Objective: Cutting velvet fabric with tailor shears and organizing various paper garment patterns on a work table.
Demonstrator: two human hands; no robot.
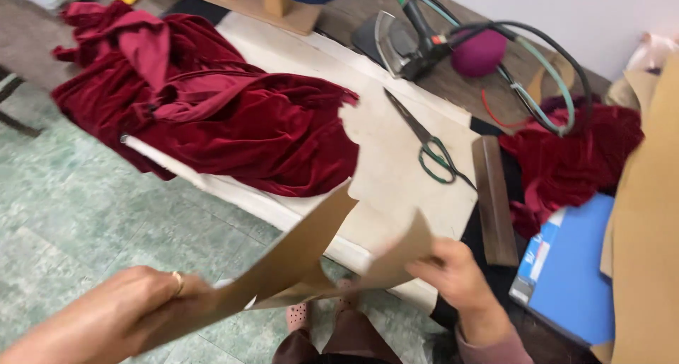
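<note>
brown paper pieces (304, 258) held up in front of the table edge (276, 208), over the green floor (71, 215). left hand (134, 307) closed on the lower corner of the big sheet, right hand (456, 272) pinching the smaller piece by its edge. light, thin, fairly stiff by the look, likely to crease or tear; best taken near corners. red velvet (212, 102) heaped and scissors (428, 145) lying on the table beyond.

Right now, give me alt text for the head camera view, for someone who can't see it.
Two hands, left hand and right hand, hold brown paper pattern pieces over a padded work table. Crumpled dark red velvet fabric lies on the table beside black-handled scissors, with an iron behind.
</note>
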